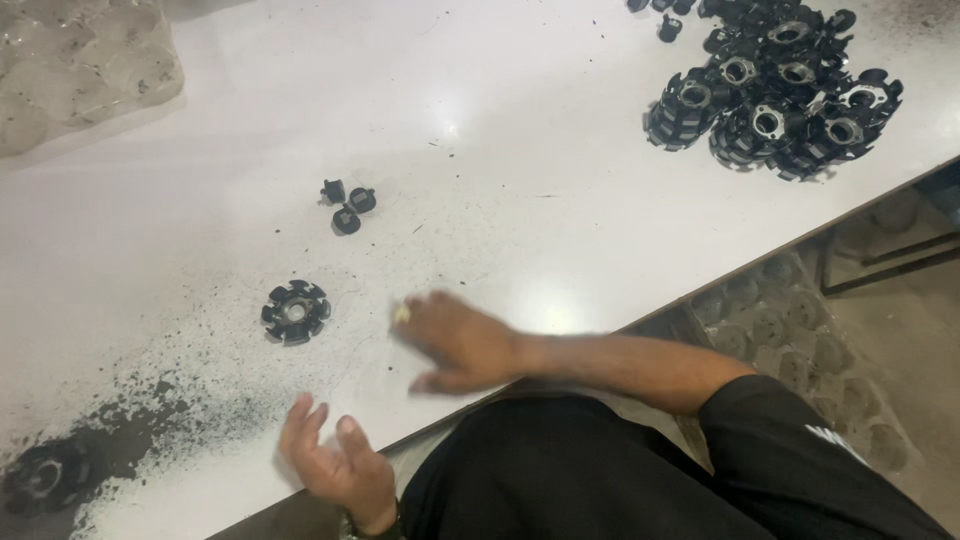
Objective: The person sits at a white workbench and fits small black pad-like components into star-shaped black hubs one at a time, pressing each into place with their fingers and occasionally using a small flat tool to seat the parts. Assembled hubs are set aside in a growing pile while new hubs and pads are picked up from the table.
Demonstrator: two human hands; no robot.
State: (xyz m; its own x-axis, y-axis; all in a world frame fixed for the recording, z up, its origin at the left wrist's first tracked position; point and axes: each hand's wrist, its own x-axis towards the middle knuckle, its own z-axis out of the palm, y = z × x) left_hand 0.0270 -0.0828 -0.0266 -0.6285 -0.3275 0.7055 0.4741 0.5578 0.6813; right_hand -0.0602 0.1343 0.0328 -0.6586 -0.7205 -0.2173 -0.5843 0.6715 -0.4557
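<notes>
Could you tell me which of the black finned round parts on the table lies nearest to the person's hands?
The single finned part lying alone on the white table, just left of the right hand. The others sit heaped in a pile at the far right.

Right hand (455,340) motion-blurred; black part (40,478) cut by the edge
</notes>
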